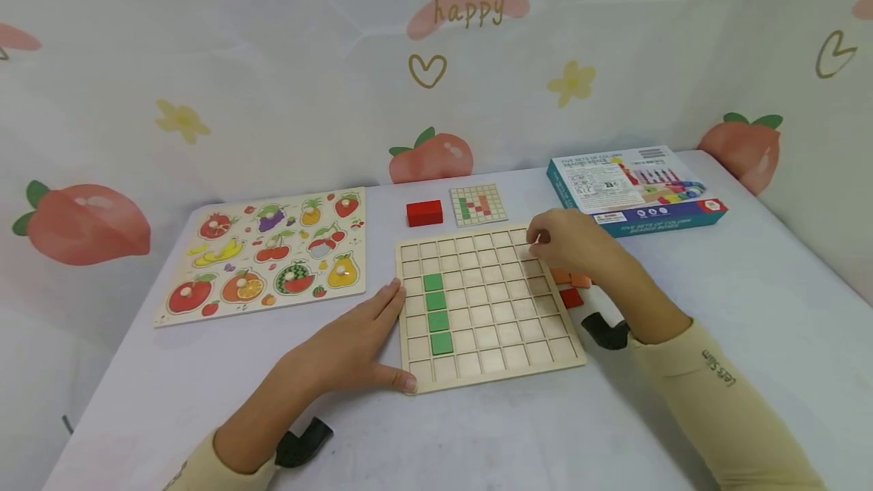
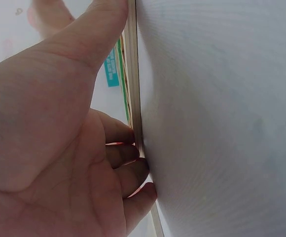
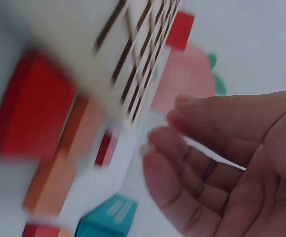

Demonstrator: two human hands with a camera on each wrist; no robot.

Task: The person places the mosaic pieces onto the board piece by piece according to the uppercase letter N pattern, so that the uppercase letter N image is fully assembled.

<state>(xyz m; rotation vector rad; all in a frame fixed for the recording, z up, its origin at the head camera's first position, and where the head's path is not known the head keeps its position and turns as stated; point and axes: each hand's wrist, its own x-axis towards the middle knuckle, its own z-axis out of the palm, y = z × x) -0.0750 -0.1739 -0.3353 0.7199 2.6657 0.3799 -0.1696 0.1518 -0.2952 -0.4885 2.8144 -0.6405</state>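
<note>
board (image 1: 483,315), wooden, gridded, flat on the desk (image 1: 491,438); four green tiles (image 1: 438,320) stacked columnwise toward nine o'clock. left hand (image 1: 358,339): thumb spread from fingers, touching the nine-o'clock edge. right hand (image 1: 576,239): at the one-o'clock corner, fingers loosely bent, nothing visible between them. orange tiles (image 1: 580,280): beside three-o'clock edge. pattern card (image 1: 492,214): twelve o'clock. fruit peg puzzle (image 1: 262,256): ten o'clock.

Your pale wooden grid board (image 1: 481,315) lies flat on the desk (image 1: 491,430), turned slightly anticlockwise. Toward its 9 o'clock side, four green squares (image 1: 437,320) sit one below another in the second column. Just off its edge, between 2 and 3 o'clock, you have orange blocks (image 1: 580,280) and a red block (image 1: 571,298) close together.
</note>
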